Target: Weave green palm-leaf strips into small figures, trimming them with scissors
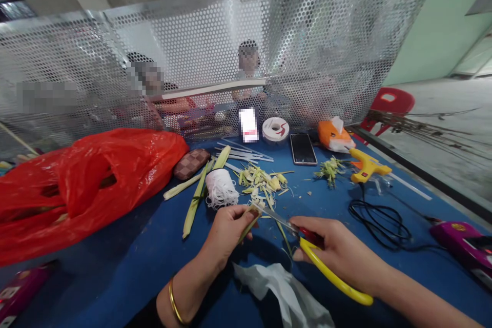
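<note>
Closest to me, a crumpled pale sheet [282, 289] lies on the blue bench [146, 256], just below the person's hands. The left hand [230, 228], a gold bangle [173, 300] at its wrist, has its fingers pinched around a strip of leaf [249, 224]. The right hand [332, 246] grasps the scissors [326, 270], fingers wrapped about the yellow and red handles, blades pointing at the strip's upper end; whether they touch it I can't tell.

Just beyond the left hand stands a spool of white string [222, 188], and beside it are long leaf pieces [195, 202] and a heap of pale trimmings [265, 179]. A red plastic bag [126, 164] sprawls to the left; a yellow glue gun [369, 166] rests to the right. Farther back I see a dark-screened phone [303, 149] and a white roll [275, 129], then a perforated metal screen [200, 36] with people behind it.
</note>
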A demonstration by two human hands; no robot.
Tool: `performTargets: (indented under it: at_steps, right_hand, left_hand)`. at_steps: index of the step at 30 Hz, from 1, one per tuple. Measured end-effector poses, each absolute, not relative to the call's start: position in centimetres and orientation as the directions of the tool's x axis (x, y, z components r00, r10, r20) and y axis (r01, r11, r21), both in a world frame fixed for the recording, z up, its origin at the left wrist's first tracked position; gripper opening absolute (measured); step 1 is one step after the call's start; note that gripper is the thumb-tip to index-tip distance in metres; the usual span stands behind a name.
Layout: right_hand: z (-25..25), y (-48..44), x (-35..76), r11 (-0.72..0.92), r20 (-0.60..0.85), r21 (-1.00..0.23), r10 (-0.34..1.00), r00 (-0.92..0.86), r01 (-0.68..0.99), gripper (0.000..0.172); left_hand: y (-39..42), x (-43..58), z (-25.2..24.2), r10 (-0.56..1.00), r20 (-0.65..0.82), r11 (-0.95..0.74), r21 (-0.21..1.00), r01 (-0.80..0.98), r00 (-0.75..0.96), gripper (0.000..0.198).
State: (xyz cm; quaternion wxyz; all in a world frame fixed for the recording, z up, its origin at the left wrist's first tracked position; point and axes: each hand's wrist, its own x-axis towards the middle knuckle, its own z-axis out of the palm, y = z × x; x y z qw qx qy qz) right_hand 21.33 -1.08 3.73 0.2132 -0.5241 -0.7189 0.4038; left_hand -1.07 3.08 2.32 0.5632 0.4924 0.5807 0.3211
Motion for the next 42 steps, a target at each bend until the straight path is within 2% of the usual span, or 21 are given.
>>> performTargets:
  at_steps: [5, 14, 19, 25, 35, 42]
  right_hand:
    - [3.1, -1.2, 21.2, 0.130, -0.095, -0.825, 0.928, -0.361, 0.551, 0.017]
    - [3.6, -1.4, 21.2, 0.138, -0.101, -0.796, 0.929, -0.355, 0.589, 0.012]
    - [3.1, -1.4, 20.9, 0.140, -0.109, -0.731, 0.942, -0.317, 0.668, 0.037]
    - [2.8, -1.5, 21.1, 0.162, -0.106, -0.711, 0.937, -0.333, 0.684, 0.018]
    - [2.5, -1.5, 21.3, 0.192, -0.102, -0.662, 0.934, -0.341, 0.724, 0.034]
    - [2.4, -1.4, 21.3, 0.202, -0.091, -0.669, 0.933, -0.349, 0.715, 0.030]
  left_hand:
    - [3.1, -1.1, 2.3, 0.936, -0.329, 0.302, 0.933, 0.195, 0.124, 0.045]
    - [3.1, -1.0, 2.5, 0.923, -0.365, 0.343, 0.923, 0.173, 0.121, 0.041]
    - [3.2, -1.1, 2.4, 0.907, -0.397, 0.368, 0.909, 0.196, 0.138, 0.038]
    - [3.3, -1.0, 2.2, 0.892, -0.428, 0.389, 0.890, 0.236, 0.146, 0.037]
    - [3.4, -1.2, 2.1, 0.884, -0.438, 0.394, 0.887, 0.243, 0.164, 0.040]
    - [3.4, -1.2, 1.8, 0.887, -0.430, 0.387, 0.891, 0.236, 0.170, 0.036]
